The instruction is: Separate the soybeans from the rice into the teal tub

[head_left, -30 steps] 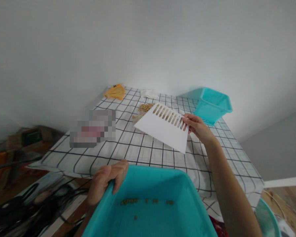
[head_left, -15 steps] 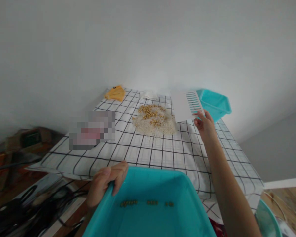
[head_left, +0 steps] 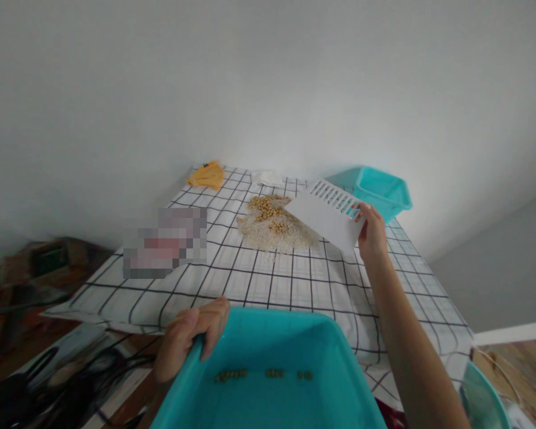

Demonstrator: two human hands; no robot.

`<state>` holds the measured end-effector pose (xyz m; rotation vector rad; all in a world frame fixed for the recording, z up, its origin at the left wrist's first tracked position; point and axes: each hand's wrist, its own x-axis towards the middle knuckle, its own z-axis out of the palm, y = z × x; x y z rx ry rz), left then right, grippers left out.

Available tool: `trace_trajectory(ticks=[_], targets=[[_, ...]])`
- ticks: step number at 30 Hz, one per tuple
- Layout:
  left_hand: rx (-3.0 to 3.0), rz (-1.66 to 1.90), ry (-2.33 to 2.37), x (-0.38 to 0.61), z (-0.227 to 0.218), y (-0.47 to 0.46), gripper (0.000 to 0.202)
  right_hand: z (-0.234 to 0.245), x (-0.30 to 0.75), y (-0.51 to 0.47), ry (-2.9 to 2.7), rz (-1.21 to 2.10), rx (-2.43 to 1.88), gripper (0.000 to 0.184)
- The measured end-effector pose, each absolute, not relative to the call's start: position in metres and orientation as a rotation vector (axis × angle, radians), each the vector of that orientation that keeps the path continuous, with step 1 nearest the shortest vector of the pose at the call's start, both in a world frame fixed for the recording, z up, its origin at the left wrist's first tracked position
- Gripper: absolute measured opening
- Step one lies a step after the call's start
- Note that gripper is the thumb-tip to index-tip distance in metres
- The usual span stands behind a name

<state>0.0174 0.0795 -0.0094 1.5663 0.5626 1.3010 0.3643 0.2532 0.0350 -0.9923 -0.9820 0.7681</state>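
My left hand [head_left: 194, 333] is wrapped over the left far corner of a turquoise plastic basin [head_left: 272, 319], gripping its rim at the table's near edge. A few small brownish pieces or marks show inside, too blurred to name. My right hand [head_left: 373, 232] grips a white slotted scoop [head_left: 324, 217], a flat sheet with a row of slots, by its right edge. The scoop is tilted above the right side of a pile of rice grains [head_left: 274, 238]. Yellow soybeans [head_left: 268, 207] lie on top of that pile, and the scoop hides part of it.
A white checked cloth [head_left: 226, 274] covers the table. Behind my right hand stands a second turquoise basin [head_left: 382, 193]. An orange cloth [head_left: 208, 176] and a folded white cloth [head_left: 267, 177] lie at the back. A pixelated item [head_left: 165, 244] is on the left; cables [head_left: 111, 369] lie below.
My right hand has turned the slotted scoop, so its plain edge now points down and left over the pile. My left hand keeps its hold on the basin's rim.
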Motion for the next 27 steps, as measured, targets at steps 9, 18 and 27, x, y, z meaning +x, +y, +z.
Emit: trace_trajectory(ticks=[9,18,27], targets=[[1.58,1.269,0.581,0.014,-0.015,0.083,0.062,0.029,0.376,0.255,-1.01,0.545,-1.085,0.03],[1.573,1.288,0.578,0.013,-0.019,0.083,0.065,0.026,0.363,0.252,-1.133,0.354,-1.134,0.025],[1.551,1.289,0.592,0.016,-0.019,0.083,0.064,0.03,0.351,0.245,-1.301,0.326,-1.38,0.017]])
